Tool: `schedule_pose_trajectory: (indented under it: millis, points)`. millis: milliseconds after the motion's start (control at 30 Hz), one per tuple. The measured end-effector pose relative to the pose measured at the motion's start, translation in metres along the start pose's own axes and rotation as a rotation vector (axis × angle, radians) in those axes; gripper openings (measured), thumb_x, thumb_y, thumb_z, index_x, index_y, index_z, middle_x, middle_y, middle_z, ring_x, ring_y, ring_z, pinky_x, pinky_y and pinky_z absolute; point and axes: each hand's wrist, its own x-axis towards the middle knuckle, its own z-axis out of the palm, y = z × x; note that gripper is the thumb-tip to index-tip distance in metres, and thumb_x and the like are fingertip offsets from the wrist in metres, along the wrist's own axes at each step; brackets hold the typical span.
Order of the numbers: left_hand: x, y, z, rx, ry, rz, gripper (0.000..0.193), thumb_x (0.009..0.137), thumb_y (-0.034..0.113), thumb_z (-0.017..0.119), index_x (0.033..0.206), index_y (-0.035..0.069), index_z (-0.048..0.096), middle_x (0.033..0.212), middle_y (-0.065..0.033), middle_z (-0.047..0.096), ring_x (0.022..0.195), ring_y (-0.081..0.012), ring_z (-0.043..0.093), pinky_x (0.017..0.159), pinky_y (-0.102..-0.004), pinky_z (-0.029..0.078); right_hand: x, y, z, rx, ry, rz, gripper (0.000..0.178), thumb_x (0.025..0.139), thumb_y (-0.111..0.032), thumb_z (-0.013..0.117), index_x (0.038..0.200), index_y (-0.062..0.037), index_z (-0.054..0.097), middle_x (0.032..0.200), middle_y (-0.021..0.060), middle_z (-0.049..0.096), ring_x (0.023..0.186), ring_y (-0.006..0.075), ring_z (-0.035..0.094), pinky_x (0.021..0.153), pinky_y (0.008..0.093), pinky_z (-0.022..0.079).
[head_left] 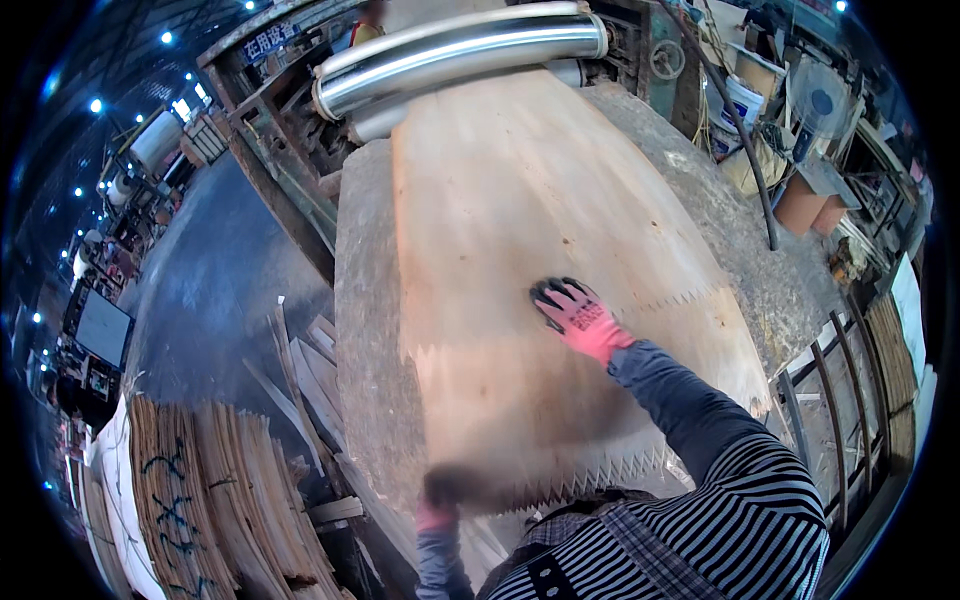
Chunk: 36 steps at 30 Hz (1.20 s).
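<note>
A pale wood veneer sheet [500, 200] lies along the grey table, its far end under a shiny metal roller [460, 62]. A second veneer sheet [530, 400] lies nearest me, with a zigzag-cut near edge; a jagged seam shows where the two meet. My right hand [580, 318], in a pink glove with black fingertips, rests flat with fingers outstretched on the veneer near that seam. At the near left corner of the closer sheet is my left hand [442, 490], in a similar glove. Motion smears its fingers, so its grip is unclear.
Stacked veneer sheets [220, 490] stand at lower left, with loose wood strips [300, 390] beside the table. A dark rod [735, 120] slants over the table's right side. A white bucket [738, 102] and a cardboard box [805, 205] sit at far right.
</note>
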Motion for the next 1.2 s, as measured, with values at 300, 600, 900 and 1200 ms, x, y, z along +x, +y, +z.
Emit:
schedule_pose_trajectory:
  millis: [300,600,900,1200]
  points:
    - [-0.012,0.034,-0.042,-0.065,0.116,0.099,0.036,0.077,0.028,0.055,0.107,0.008,0.053,0.092,-0.0095,0.061,0.078,-0.0192,0.059,0.064,-0.029,0.046,-0.045,-0.06,-0.042,0.071,-0.061,0.003,0.056,0.076,-0.036,0.049,0.121,-0.0058,0.036,0.122,0.0165,0.036,0.115,0.0305,0.031,0.099,0.0466,0.016]
    - [0.054,0.038,-0.025,-0.427,-0.196,-0.059,0.029,0.072,0.025,0.063,0.094,0.006,0.059,0.086,-0.009,0.06,0.074,-0.0151,0.057,0.064,-0.027,0.045,-0.184,-0.112,-0.073,0.193,-0.289,0.122,0.077,0.064,-0.049,0.06,0.12,-0.002,0.037,0.124,0.0187,0.032,0.12,0.0326,0.024,0.101,0.0466,0.013]
    - [-0.059,0.123,-0.032,-0.652,-0.439,0.453,0.026,0.084,0.015,0.047,0.105,-0.001,0.051,0.083,-0.0067,0.058,0.059,-0.0096,0.052,0.05,-0.0215,0.043,-0.247,-0.112,-0.092,0.04,0.028,0.292,0.053,0.06,-0.022,0.067,0.107,-0.0044,0.05,0.116,0.018,0.042,0.11,0.0374,0.035,0.093,0.0449,0.029]
    - [-0.092,0.041,-0.053,-0.977,-0.776,0.361,0.034,0.087,0.018,0.038,0.113,-0.003,0.043,0.102,-0.0133,0.055,0.093,-0.0186,0.053,0.081,-0.0281,0.041,-0.305,-0.144,-0.126,0.173,0.215,0.131,0.037,0.066,-0.02,0.056,0.097,-0.001,0.053,0.107,0.02,0.047,0.1,0.0406,0.044,0.084,0.0494,0.035]
